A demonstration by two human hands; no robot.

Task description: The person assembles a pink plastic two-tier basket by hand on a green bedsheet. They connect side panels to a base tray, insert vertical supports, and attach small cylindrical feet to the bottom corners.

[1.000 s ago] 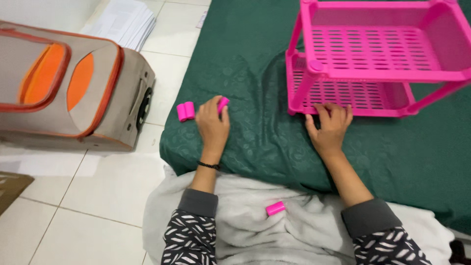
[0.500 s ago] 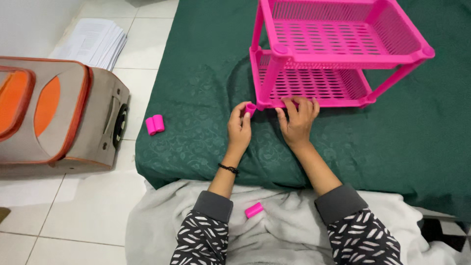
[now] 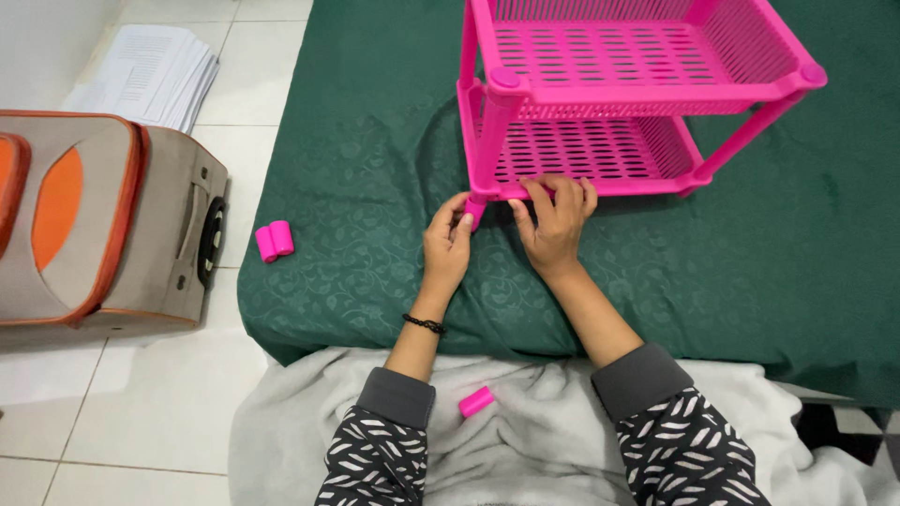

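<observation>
Two-tier pink rack (image 3: 609, 84) standing on green bed cover (image 3: 375, 187), both shelves and posts already joined. Left hand (image 3: 447, 245) pinching a small pink foot cap (image 3: 475, 212) at the rack's near-left corner; right hand (image 3: 555, 223) gripping the lower shelf's front edge. Left to fit, by the look: a pair of caps (image 3: 274, 241) on the cover, one cap (image 3: 475, 401) on the grey blanket (image 3: 525, 440).

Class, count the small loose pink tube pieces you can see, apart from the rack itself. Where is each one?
4. Two lie side by side near the mattress edge, one is in the left hand at the rack corner, one on the grey blanket. Others may be hidden.
</observation>
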